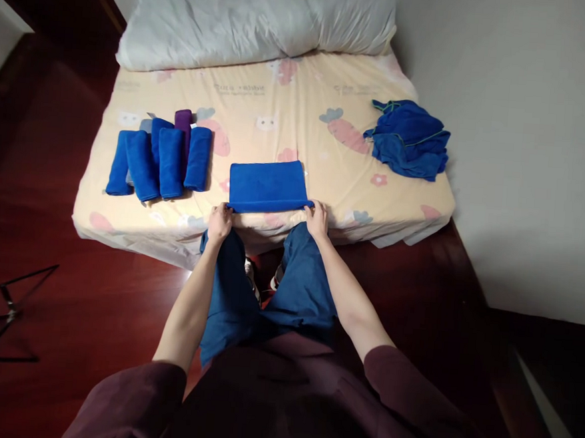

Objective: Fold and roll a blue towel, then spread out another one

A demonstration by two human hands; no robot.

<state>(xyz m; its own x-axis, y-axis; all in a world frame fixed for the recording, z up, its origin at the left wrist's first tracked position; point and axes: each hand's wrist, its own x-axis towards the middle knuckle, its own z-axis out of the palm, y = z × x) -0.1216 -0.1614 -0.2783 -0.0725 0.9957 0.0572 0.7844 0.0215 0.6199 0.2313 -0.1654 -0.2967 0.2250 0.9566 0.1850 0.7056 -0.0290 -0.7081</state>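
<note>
A blue towel lies flat on the bed in front of me, with its near edge rolled over into a narrow tube. My left hand pinches the left end of that rolled edge. At the right end, my right hand grips the same roll between thumb and fingers. To the left lies a group of rolled towels, several blue, one purple and some grey partly hidden beneath. On the right side of the bed sits a loose heap of blue towels with green edging.
The bed has a cream sheet printed with carrots and flowers. A pale grey rolled quilt lies across its far end. A white wall stands to the right. Black tripod legs rest on the dark red floor at left.
</note>
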